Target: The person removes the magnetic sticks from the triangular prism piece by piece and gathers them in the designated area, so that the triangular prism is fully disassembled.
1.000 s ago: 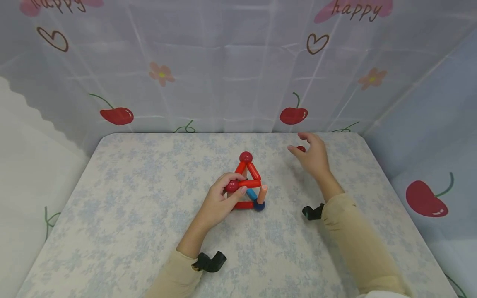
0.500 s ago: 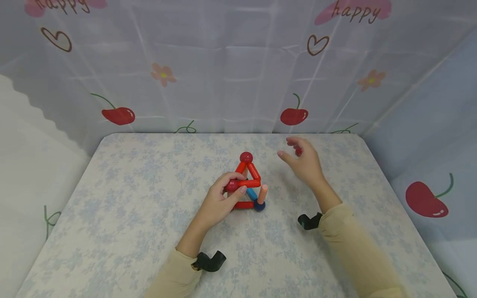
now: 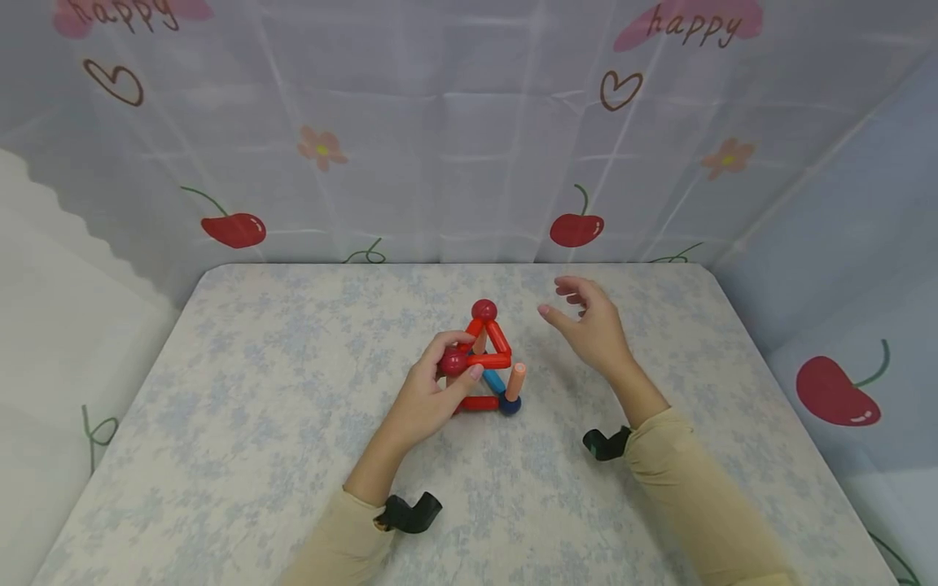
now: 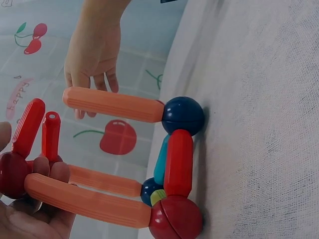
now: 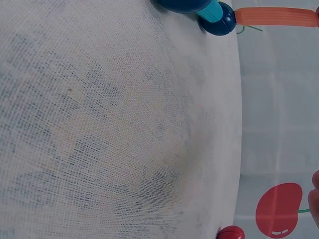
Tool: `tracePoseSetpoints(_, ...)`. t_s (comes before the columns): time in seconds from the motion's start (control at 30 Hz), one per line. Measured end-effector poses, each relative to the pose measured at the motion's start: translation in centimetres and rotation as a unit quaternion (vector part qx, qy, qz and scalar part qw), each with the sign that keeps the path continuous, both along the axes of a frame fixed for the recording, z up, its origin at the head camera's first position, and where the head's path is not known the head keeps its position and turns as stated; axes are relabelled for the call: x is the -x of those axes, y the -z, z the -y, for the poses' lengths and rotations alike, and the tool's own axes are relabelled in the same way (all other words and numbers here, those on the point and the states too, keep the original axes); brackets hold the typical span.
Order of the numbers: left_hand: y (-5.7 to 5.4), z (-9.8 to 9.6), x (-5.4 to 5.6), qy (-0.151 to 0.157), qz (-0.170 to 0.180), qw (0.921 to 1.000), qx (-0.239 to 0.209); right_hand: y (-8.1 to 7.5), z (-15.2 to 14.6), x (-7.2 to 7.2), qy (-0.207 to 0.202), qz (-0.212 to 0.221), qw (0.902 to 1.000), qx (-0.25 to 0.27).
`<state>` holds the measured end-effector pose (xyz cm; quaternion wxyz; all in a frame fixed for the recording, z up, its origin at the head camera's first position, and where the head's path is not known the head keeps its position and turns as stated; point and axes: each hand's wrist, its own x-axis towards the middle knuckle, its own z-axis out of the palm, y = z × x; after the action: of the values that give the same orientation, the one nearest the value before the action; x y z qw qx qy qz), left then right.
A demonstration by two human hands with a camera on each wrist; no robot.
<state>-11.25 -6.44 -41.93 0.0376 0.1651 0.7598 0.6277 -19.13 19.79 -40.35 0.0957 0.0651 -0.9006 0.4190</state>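
Observation:
A magnetic rod-and-ball frame stands on the table. My left hand (image 3: 428, 395) holds its upper red ball (image 3: 453, 361), with fingers around the rods there. Red rods (image 3: 489, 360) run from that ball and from the rear top ball (image 3: 484, 310), meeting at the right without a ball. Below, an orange rod (image 3: 517, 381) rises from a dark blue ball (image 3: 509, 404), its top end free. Another orange rod (image 4: 89, 199) links the held ball to a red bottom ball (image 4: 175, 217). My right hand (image 3: 595, 330) hovers right of the frame, fingers loosely bent, nothing visible in it.
A loose red ball (image 5: 232, 232) lies on the table in the right wrist view; the right hand hides it from the head view. A patterned cloth covers the table (image 3: 293, 350). A printed curtain (image 3: 440, 163) hangs at the back edge.
My right hand has moved left and slightly nearer, away from the loose red ball, which is now hidden behind it in the head view. The left hand and frame have barely shifted.

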Motion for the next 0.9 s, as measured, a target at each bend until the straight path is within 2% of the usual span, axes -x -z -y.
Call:
tracePoseSetpoints(0.17,-0.2,0.1,0.1,-0.013,0.007,0.9998,0.011,0.1,-0.1,0.0,0.000,0.002,1.0000,-0.001)
tracePoseSetpoints(0.33,-0.6,0.1,0.2,-0.003,0.029,0.9996,0.008,0.1,-0.2,0.0,0.006,0.009,0.9999,0.000)
tracePoseSetpoints(0.47,-1.2,0.3,0.5,-0.013,0.018,0.9992,0.032,0.1,-0.3,-0.1,0.010,0.013,0.9999,0.002)
tracePoseSetpoints(0.5,-1.7,0.3,0.5,-0.018,0.017,0.9988,0.041,0.1,-0.3,-0.1,0.010,0.014,0.9998,0.004)
tracePoseSetpoints(0.57,-1.9,0.5,1.0,-0.030,0.012,0.9975,0.063,0.1,-0.4,-0.2,0.010,0.014,0.9998,0.005)
tracePoseSetpoints(0.7,-2.6,1.0,3.0,-0.032,0.031,0.9948,0.091,0.0,-0.5,-0.4,0.005,0.025,0.9996,0.012)
tracePoseSetpoints(0.73,-2.4,1.1,3.7,-0.030,0.033,0.9941,0.099,-0.1,-0.5,-0.5,0.001,0.028,0.9995,0.013)
tracePoseSetpoints(0.9,-3.5,1.1,6.1,0.001,0.047,0.9897,0.135,-0.6,-0.1,-1.2,-0.024,0.039,0.9989,0.013)
